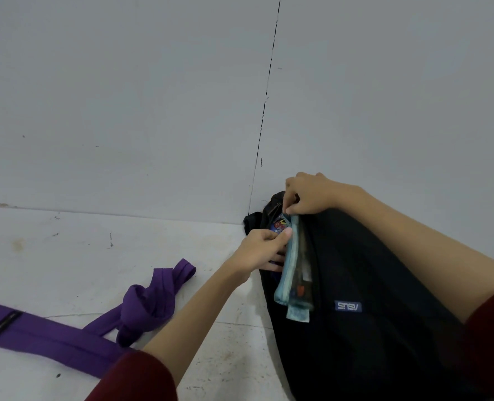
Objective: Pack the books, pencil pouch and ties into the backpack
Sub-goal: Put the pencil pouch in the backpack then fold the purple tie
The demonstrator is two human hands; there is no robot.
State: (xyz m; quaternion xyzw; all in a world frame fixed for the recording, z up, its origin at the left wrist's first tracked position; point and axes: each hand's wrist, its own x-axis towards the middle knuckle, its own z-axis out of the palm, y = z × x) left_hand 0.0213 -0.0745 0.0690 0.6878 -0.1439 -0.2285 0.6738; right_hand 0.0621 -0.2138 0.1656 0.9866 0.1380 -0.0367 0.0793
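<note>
Head view: the right hand pinches the top end of the light blue pencil pouch, fingers curled tight on it. The left hand grips the pouch's side, thumb pressed on its edge. The pouch stands at the mouth of the black backpack. A purple tie lies knotted on the white floor, left of the backpack and apart from it.

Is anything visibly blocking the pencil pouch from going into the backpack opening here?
Nothing visible blocks it. The pencil pouch is pinched by both the left hand and the right hand right at the mouth of the backpack. A book shows inside beside it. How much room remains inside is hidden.
</note>
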